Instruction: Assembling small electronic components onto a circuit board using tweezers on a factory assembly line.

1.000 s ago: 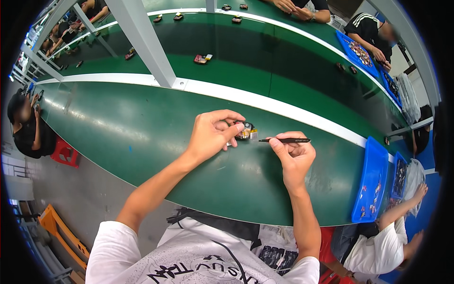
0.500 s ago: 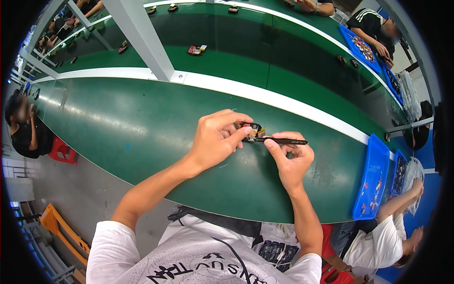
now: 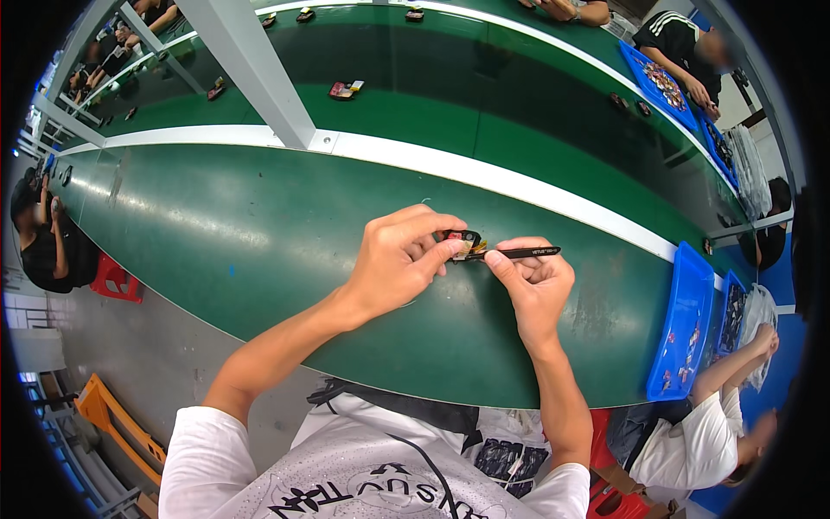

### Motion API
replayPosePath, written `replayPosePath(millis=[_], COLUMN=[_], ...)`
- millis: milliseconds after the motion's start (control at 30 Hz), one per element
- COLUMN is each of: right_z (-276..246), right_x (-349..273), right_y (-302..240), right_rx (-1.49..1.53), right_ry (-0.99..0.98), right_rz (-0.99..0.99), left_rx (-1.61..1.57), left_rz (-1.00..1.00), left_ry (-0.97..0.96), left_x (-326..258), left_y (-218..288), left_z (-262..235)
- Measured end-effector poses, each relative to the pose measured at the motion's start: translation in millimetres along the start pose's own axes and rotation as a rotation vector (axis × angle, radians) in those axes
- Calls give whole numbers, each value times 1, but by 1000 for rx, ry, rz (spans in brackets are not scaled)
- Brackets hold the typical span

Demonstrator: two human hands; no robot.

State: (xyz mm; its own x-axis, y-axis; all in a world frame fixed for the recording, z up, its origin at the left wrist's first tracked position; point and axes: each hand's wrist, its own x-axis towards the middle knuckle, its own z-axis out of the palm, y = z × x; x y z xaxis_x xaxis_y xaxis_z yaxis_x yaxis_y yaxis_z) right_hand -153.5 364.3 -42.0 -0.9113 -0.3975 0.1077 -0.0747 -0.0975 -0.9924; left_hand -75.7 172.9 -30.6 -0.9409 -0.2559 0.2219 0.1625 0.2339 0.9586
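Over the green tabletop (image 3: 285, 225), my left hand (image 3: 393, 264) pinches a small black-cased part (image 3: 471, 235) with red and yellow bits inside it. My fingers cover much of that part, so its exact kind does not show. Black tweezers (image 3: 534, 253) lie between the thumb and fingers of my right hand (image 3: 538, 285). They slant almost level, their tips reaching left to the lower edge of the part. Whether the tips grip anything is too small to tell.
Beyond a white rail (image 3: 415, 154) runs a green conveyor belt (image 3: 432, 95) carrying several small black parts, one with red and yellow (image 3: 346, 90). A grey post (image 3: 251, 78) rises at the rail. At right stands a blue tray (image 3: 683, 329) with small pieces; co-workers sit around.
Parts on the conveyor belt have shifted slightly left. The tweezers' handle end has tipped up a little and moved slightly left. Both hands keep their grips almost in place.
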Motion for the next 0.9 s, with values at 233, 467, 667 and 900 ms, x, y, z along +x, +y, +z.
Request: replayPosePath(millis=[233, 467, 667, 900], right_z=[-1, -5, -4, -2], right_x=[1, 3, 0, -5], right_y=[-11, -10, -12, 2], right_rx=[54, 110, 131, -21], right_ry=[-36, -55, -47, 2], right_rz=[134, 191, 128, -205], left_rx=[33, 41, -392, -452], left_rz=[66, 93, -288, -323], left_ry=[2, -11, -129, -177], left_x=[0, 1, 4, 8], left_y=[-3, -4, -2, -1], left_z=[0, 1, -6, -8])
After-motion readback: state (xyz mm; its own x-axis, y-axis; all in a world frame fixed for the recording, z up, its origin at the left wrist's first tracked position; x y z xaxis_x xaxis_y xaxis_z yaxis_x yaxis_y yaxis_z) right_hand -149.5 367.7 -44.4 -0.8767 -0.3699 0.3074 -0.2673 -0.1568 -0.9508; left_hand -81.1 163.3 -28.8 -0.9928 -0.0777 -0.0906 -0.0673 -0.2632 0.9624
